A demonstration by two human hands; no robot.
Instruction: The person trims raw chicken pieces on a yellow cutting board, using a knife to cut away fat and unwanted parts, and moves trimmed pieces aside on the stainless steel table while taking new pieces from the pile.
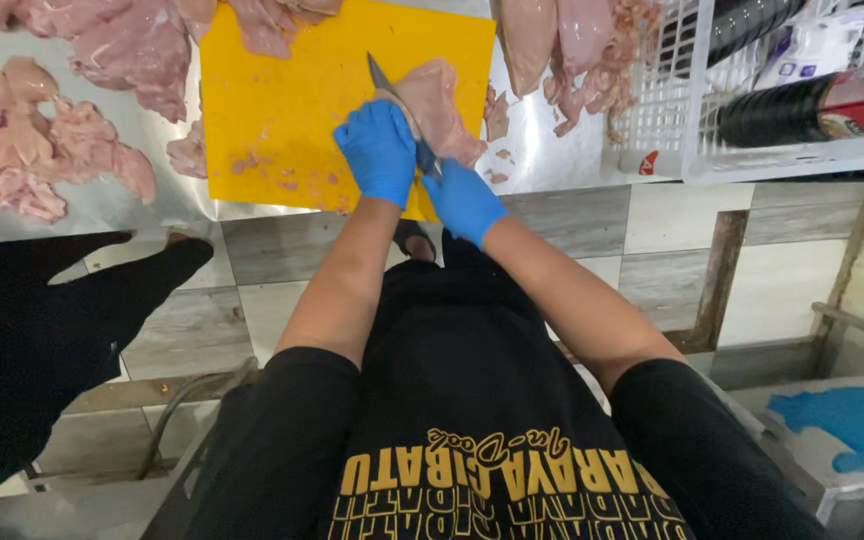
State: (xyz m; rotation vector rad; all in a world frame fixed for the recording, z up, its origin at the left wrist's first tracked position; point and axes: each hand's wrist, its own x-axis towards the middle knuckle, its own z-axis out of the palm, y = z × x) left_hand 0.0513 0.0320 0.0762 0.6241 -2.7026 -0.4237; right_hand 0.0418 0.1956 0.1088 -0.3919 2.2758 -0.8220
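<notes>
Clenched on the knife (384,80) handle, the right hand (462,200) cuts the chicken piece (442,105) at upper centre of the frame, on the yellow board (282,90). The left hand (377,150) curls against the blade; I cannot tell whether it grasps the meat. A slip on the wet meat could nick those fingers.

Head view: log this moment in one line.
left hand on chicken | right hand grips knife | chicken on yellow board

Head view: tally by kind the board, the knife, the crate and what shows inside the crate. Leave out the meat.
Yellow cutting board: 1
Knife: 1
White crate: 1
Dark bottles: 2
White packet: 1
Total: 6
</notes>
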